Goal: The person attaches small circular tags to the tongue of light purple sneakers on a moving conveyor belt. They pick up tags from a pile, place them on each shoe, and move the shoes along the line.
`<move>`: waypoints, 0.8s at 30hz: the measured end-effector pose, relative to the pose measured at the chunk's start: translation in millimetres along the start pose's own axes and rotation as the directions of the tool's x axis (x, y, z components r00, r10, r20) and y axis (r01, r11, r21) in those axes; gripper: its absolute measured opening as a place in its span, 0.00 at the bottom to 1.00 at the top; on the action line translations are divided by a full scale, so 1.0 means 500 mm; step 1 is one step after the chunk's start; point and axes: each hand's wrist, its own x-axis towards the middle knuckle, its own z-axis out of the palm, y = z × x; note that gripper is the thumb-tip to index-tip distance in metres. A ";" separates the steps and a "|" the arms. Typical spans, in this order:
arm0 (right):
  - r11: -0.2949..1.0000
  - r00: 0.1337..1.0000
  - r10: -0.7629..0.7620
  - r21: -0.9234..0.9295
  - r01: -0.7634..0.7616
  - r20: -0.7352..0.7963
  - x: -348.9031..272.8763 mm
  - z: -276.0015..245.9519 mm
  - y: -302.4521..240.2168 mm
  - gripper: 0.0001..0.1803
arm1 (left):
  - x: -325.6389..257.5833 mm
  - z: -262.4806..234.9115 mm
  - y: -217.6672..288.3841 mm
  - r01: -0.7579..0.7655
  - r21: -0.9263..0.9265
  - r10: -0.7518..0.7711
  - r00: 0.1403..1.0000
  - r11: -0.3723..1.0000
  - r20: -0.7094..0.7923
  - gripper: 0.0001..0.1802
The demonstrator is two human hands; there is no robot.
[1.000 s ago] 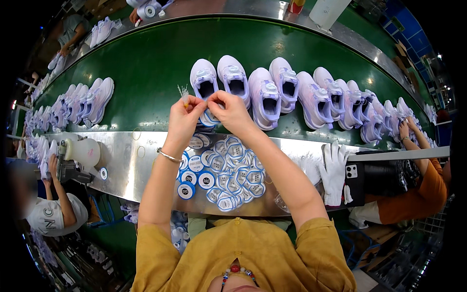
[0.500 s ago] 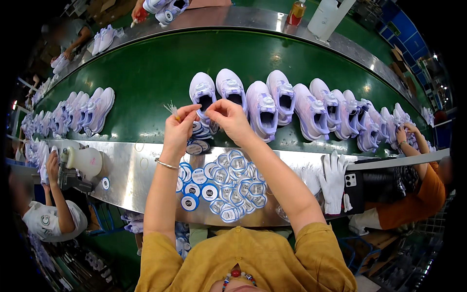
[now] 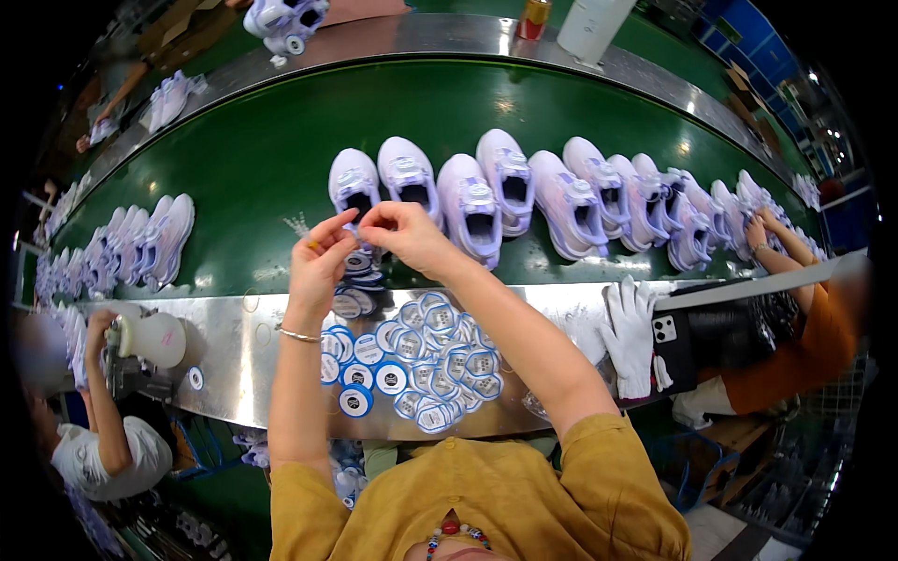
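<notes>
Apparently mid-tagging, the left hand (image 3: 318, 257) and right hand (image 3: 398, 234) pinch one small tag together above the lilac shoe (image 3: 355, 187); next needs careful fastening.

Shoe factory, assembly line. Long green conveyor belt (image 3: 262, 159) w/ steel edging runs just beyond the raised hands, carrying rows of lilac-white sneakers (image 3: 486, 201). Round blue-and-white paper tags (image 3: 426, 360) piled on the steel tabletop (image 3: 234, 346) below the hands. Co-workers at stations either side; white work gloves (image 3: 631, 332) to the right.
</notes>
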 end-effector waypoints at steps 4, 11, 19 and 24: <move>0.999 0.997 0.043 0.009 -0.044 0.061 0.004 -0.009 0.008 0.05 | -0.002 0.004 0.003 0.006 0.013 -0.006 1.000 1.000 0.013 0.21; 0.998 1.000 0.025 0.053 -0.026 0.017 0.002 -0.012 0.010 0.05 | -0.002 0.010 0.004 0.013 0.004 -0.013 0.999 1.000 -0.033 0.22; 0.996 0.999 -0.040 -0.080 0.043 0.035 -0.002 -0.008 0.007 0.06 | 0.001 0.004 -0.005 -0.004 0.010 0.004 1.000 1.000 -0.027 0.22; 0.996 0.997 -0.053 -0.074 0.057 0.061 -0.003 -0.009 0.006 0.06 | 0.003 0.001 -0.010 -0.021 -0.017 0.021 1.000 1.000 0.002 0.22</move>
